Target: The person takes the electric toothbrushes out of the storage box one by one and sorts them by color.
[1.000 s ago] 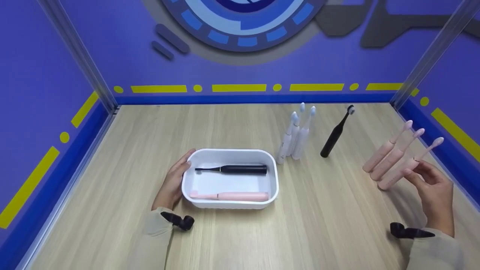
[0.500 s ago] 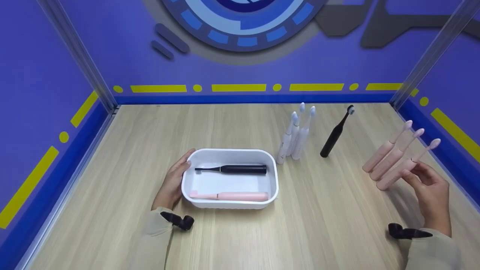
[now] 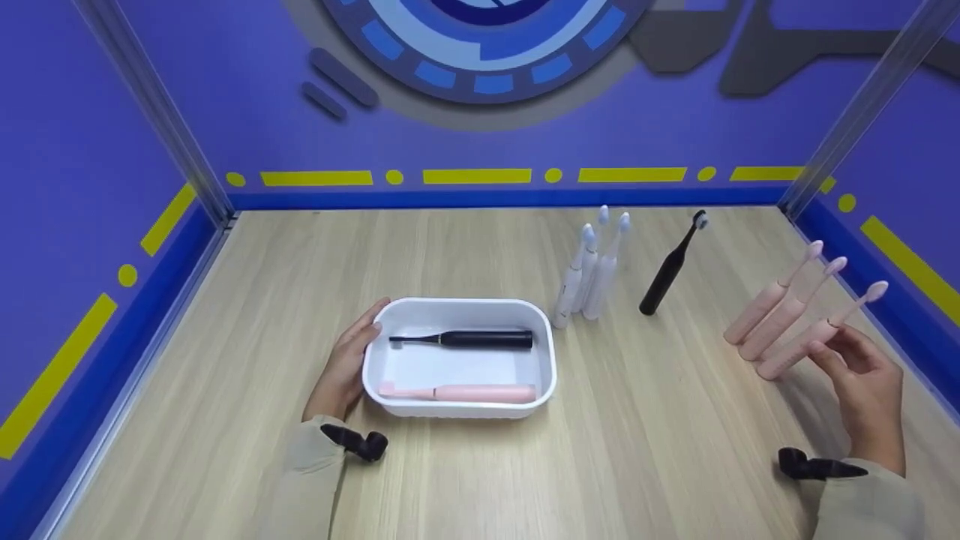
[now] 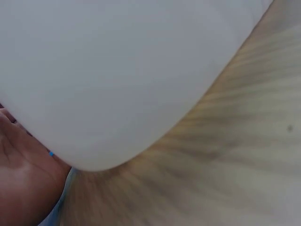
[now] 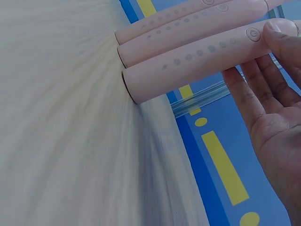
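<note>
At the box's left end, my left hand [image 3: 346,365] holds the wall of a white box [image 3: 459,412], thumb at the rim. In the left wrist view the box's outer wall [image 4: 117,84] hides most of the fingers. Inside the box lie a black electric toothbrush [image 3: 487,340] and a pink electric toothbrush [image 3: 486,393]. At the right, my right hand [image 3: 866,390] pinches the nearest of three standing pink electric toothbrushes [image 5: 197,59] near the top of its handle. Close behind it stand the other two, a middle pink toothbrush [image 3: 780,322] and a far pink toothbrush [image 3: 757,310].
Three white electric toothbrushes [image 3: 596,285] stand close together right of the box. A black electric toothbrush [image 3: 664,277] stands alone between them and the pink ones. Blue panels [image 3: 480,150] edge the wooden tabletop [image 3: 615,457] at the back and sides.
The nearest pink toothbrush's head swayed slightly left, then back right, with my right hand. The left hand and the box stayed in place.
</note>
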A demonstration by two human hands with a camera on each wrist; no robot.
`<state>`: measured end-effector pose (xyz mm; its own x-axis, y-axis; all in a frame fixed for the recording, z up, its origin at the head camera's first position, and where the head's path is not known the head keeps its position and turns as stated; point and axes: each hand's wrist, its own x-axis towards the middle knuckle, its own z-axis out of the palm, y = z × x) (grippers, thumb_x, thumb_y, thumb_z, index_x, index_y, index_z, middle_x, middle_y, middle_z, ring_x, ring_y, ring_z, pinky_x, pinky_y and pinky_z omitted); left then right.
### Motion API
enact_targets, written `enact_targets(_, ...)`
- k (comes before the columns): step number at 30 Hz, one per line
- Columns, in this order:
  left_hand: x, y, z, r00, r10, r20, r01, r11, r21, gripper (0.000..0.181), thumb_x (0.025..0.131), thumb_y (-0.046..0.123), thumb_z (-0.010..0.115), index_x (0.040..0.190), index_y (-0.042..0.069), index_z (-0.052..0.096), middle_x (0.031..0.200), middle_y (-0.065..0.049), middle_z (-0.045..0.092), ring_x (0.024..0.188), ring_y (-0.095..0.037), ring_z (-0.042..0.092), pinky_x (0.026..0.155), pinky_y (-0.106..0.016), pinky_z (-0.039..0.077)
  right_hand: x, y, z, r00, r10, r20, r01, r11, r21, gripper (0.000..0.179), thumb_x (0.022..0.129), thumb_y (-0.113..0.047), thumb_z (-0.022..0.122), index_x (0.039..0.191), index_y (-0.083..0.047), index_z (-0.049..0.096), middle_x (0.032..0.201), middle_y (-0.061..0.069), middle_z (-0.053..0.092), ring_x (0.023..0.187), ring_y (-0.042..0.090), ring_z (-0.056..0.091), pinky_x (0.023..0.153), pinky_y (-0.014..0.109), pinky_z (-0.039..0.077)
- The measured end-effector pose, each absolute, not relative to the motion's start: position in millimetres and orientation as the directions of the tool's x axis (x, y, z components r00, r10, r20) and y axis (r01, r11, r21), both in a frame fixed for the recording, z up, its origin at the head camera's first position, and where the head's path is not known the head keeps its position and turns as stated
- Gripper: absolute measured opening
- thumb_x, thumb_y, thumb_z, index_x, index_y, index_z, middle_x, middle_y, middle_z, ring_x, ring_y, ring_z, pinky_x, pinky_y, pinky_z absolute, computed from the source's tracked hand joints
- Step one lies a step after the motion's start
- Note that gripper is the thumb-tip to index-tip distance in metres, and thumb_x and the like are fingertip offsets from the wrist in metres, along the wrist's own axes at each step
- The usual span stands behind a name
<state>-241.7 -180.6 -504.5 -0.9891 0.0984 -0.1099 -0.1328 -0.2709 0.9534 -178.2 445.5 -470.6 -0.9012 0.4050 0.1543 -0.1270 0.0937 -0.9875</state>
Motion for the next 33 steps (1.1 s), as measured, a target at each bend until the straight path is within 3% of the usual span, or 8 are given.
enact_targets(7, -242.4, -179.8, -504.7, -0.990, 0.093, -0.109, -0.130, -0.266, 0.955, 0.048, 0.102, 0.012, 0.034, 0.150, 0.011, 0.032, 0.159, -0.006, 0.025, 0.147, -0.022, 0.023, 0.121, -0.037, 0.019, -177.7, 447.2, -467.9, -0.896, 0.433, 0.098, -0.010, 0.202, -0.979, 0.053, 0.086, -0.019, 0.071, 0.137, -0.018, 0.054, 0.111, -0.018, 0.060, 0.106, -0.008, 0.052, 0.084, 0.000, 0.043)
enact_targets(16, -242.4, -180.5, -505.5, -0.991, 0.106, -0.086, -0.113, -0.279, 0.954, 0.048, 0.103, 0.011, 0.033, 0.151, 0.008, 0.030, 0.159, -0.009, 0.025, 0.147, -0.025, 0.022, 0.121, -0.039, 0.019, -177.2, 446.8, -472.8, -0.916, 0.380, 0.131, -0.133, 0.021, -0.991, 0.049, 0.086, -0.006, 0.070, 0.133, -0.011, 0.057, 0.108, -0.011, 0.064, 0.100, -0.003, 0.060, 0.076, 0.003, 0.049)
enact_targets(26, -241.7, -181.0, -506.4, -0.990, 0.098, -0.101, -0.124, -0.272, 0.954, 0.048, 0.103, 0.012, 0.034, 0.151, 0.009, 0.030, 0.160, -0.007, 0.024, 0.147, -0.023, 0.022, 0.121, -0.038, 0.020, -176.2, 446.2, -471.0, -0.917, 0.389, 0.089, -0.077, 0.047, -0.996, 0.052, 0.085, -0.013, 0.071, 0.134, -0.011, 0.055, 0.110, -0.013, 0.064, 0.100, -0.004, 0.060, 0.076, 0.002, 0.047)
enact_targets(33, -242.6, -180.8, -506.2, -0.991, 0.094, -0.098, -0.120, -0.265, 0.957, 0.048, 0.103, 0.010, 0.033, 0.151, 0.008, 0.030, 0.160, -0.008, 0.024, 0.147, -0.024, 0.021, 0.121, -0.039, 0.018, -174.0, 444.2, -466.4, -0.912, 0.402, 0.082, -0.119, -0.069, -0.991, 0.050, 0.086, -0.007, 0.069, 0.135, -0.007, 0.054, 0.110, -0.008, 0.066, 0.099, 0.000, 0.064, 0.078, 0.006, 0.050)
